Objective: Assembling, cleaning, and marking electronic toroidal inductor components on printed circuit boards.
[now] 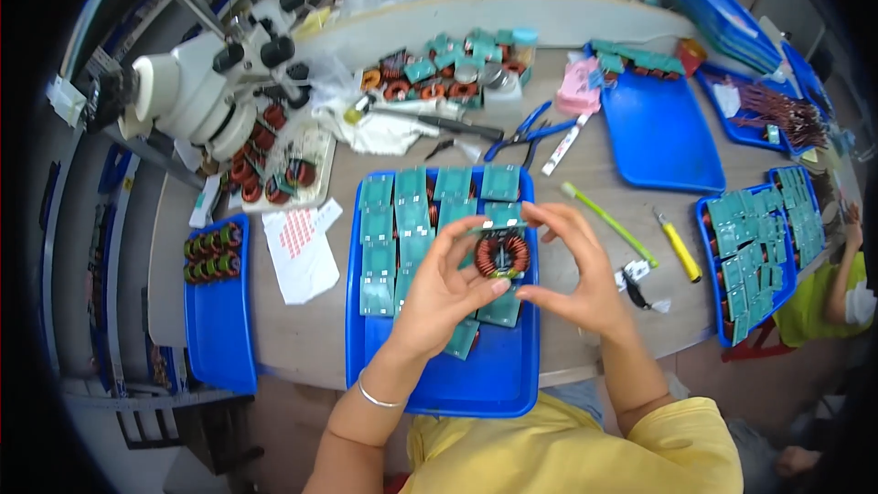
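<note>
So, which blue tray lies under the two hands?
The middle tray, nearest the yellow shirt and bearing green boards; the other blue trays lie left, right or farther back.

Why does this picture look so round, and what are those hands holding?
It comes from a wide fisheye camera worn on somebody's head, looking down, so straight edges bend. Those are that person's own bare hands. The left hand holds a copper-wound ring between thumb and fingers. The right hand is open beside it; I can't tell whether it touches. Below is a blue tray with green boards. On the table lie blue-handled pliers and a yellow tool. At upper left stands a white microscope-like instrument.
</note>
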The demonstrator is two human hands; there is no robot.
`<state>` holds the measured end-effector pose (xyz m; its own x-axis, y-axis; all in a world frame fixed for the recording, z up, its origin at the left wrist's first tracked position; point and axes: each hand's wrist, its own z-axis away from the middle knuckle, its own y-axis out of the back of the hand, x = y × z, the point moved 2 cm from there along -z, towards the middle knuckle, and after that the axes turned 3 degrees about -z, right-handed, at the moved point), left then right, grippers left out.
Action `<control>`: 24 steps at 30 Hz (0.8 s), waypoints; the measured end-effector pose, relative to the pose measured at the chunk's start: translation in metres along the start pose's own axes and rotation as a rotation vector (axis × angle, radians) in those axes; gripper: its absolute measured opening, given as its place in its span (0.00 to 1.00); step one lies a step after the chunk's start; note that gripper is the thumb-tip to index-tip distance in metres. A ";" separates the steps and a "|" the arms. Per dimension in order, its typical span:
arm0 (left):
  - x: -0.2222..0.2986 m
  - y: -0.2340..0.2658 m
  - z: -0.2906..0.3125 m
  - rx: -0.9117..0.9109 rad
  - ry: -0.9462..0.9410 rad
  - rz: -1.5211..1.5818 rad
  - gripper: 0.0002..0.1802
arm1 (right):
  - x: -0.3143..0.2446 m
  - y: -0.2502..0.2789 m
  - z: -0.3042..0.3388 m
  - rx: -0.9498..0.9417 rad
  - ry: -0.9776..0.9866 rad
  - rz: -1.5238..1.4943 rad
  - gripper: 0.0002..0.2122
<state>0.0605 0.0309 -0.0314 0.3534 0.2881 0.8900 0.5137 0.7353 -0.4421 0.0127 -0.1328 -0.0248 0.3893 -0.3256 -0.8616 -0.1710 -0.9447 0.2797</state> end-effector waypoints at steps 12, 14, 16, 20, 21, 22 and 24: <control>0.001 -0.005 -0.001 -0.125 -0.046 0.082 0.36 | 0.016 -0.001 0.007 -0.007 0.317 0.079 0.25; 0.001 -0.006 0.000 -0.125 -0.091 0.060 0.36 | 0.012 -0.003 0.007 -0.003 0.371 0.107 0.26; 0.003 -0.005 0.001 -0.139 -0.103 0.053 0.34 | 0.009 -0.006 0.008 0.120 0.175 -0.030 0.25; 0.000 -0.004 -0.001 -0.167 -0.062 0.031 0.31 | 0.017 -0.003 0.009 0.115 0.173 -0.014 0.26; -0.002 -0.004 0.000 -0.167 -0.034 0.027 0.30 | 0.018 -0.003 0.010 0.121 0.168 -0.007 0.26; -0.002 -0.005 0.001 -0.167 -0.033 0.027 0.30 | 0.018 -0.003 0.011 0.127 0.164 0.000 0.26; -0.002 -0.006 0.002 -0.184 -0.043 0.062 0.30 | 0.016 -0.002 0.011 0.135 0.164 0.002 0.26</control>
<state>0.0553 0.0271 -0.0303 0.3570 0.3580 0.8628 0.6278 0.5920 -0.5054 0.0098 -0.1354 -0.0438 0.5291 -0.3398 -0.7776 -0.2870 -0.9340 0.2129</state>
